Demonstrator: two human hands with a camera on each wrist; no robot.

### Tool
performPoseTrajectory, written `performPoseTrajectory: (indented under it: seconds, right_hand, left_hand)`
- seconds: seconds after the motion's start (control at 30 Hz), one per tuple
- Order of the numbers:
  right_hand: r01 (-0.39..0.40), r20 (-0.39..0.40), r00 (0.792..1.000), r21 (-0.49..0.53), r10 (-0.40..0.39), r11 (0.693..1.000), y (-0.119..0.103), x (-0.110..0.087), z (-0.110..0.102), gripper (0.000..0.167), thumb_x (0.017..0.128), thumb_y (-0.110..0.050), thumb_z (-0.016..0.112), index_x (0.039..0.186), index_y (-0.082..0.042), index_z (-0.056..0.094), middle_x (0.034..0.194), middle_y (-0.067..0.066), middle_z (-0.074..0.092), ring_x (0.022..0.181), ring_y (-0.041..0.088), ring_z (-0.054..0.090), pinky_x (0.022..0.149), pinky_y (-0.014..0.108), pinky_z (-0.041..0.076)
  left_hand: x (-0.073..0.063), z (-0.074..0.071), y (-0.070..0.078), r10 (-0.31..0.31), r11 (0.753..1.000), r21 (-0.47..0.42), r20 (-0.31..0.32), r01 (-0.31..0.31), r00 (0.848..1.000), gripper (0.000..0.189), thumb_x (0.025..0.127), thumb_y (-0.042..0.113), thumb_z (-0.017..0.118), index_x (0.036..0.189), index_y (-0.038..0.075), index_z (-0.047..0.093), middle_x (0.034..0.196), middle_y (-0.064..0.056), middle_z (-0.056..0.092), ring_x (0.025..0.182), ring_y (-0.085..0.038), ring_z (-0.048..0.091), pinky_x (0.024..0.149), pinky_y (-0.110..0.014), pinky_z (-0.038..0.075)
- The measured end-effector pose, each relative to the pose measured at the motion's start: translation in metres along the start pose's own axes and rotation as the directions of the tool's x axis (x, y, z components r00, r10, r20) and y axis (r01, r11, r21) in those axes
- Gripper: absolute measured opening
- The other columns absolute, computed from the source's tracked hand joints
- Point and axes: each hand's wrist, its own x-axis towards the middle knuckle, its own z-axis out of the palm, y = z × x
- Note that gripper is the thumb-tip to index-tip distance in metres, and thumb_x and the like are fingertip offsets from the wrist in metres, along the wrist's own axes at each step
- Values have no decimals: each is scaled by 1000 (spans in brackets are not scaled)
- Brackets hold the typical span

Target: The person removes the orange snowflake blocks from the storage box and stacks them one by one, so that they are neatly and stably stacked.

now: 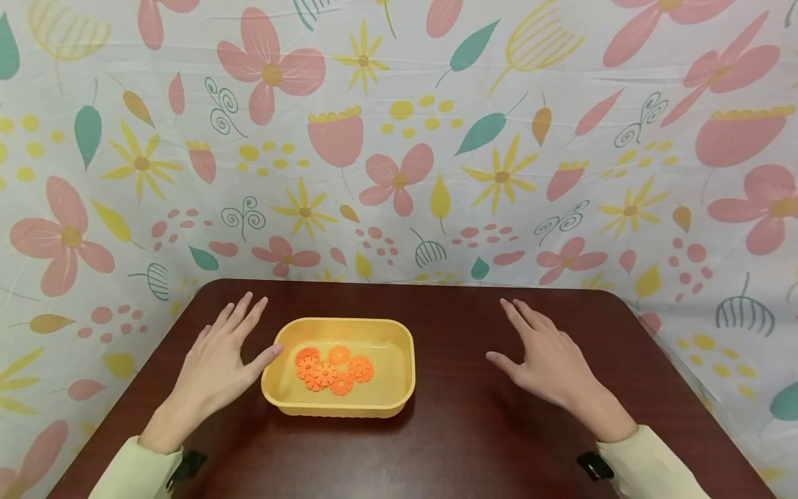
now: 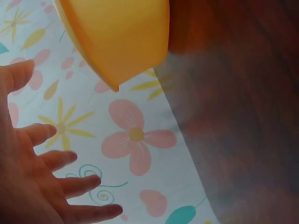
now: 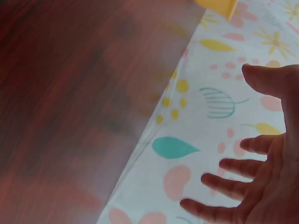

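Note:
A yellow rectangular tub point(image 1: 393, 405) stands on the table, left of the middle in the head view. Inside it lie several orange notched plastic discs point(image 1: 325, 374), bunched towards its left half. My left hand point(image 1: 215, 371) is just left of the tub, fingers spread, its thumb tip overlapping the rim in the head view. In the left wrist view the tub's side point(image 2: 121, 37) appears above the spread fingers, apart from them. Well to the right of the tub, my right hand point(image 1: 551, 357) hovers with fingers extended and holds nothing.
The dark brown table point(image 1: 461, 443) has rounded far corners. Behind it and along both sides hangs a white cloth point(image 1: 436, 90) printed with flowers and leaves. Each forearm has a pale sleeve point(image 1: 651, 464), with a black strap point(image 1: 595, 466) at the wrist.

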Motion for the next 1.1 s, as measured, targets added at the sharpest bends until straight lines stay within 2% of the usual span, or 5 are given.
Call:
performPoseTrajectory:
  seconds: [0.27,0.5,0.67,0.83,1.1]
  right_hand:
    - [32,13,999,112,-34,993,-12,11,3,72,94,-41,79,153,-10,51,151,16,54,133,39,53,88,64,54]
    - [53,88,993,233,-76,971,-23,24,7,68,94,-39,80,152,-14,53,145,7,58,126,28,59,91,55,56]
    - [94,98,987,278,-126,956,-35,32,7,67,92,-37,83,149,-16,56,136,3,62,118,23,61,90,48,56]
    - [126,119,978,319,-172,939,-49,41,7,67,90,-34,85,148,-17,57,132,-1,62,117,24,61,91,44,56]
    - [168,144,963,344,-229,924,-70,56,11,65,89,-34,86,146,-18,58,129,-3,61,112,18,60,91,40,56]
  left_hand:
    - [-10,2,-2,10,996,-87,22,-8,1000,81,99,57,69,163,15,43,165,-11,41,147,-42,42,99,-71,46]
    - [-20,6,-4,-5,981,-194,71,19,997,84,97,50,75,165,17,39,163,-13,44,141,-43,49,99,-69,48]
    - [-28,8,-7,-23,969,-244,102,48,995,86,97,50,76,167,22,35,160,-16,47,135,-44,55,98,-68,50]
    - [-31,11,-7,-12,959,-281,115,44,993,85,97,46,77,165,15,38,158,-19,49,138,-44,52,102,-68,48]
    - [-31,13,-7,12,943,-330,113,26,993,88,92,41,84,161,8,40,148,-23,57,131,-44,58,99,-66,50]
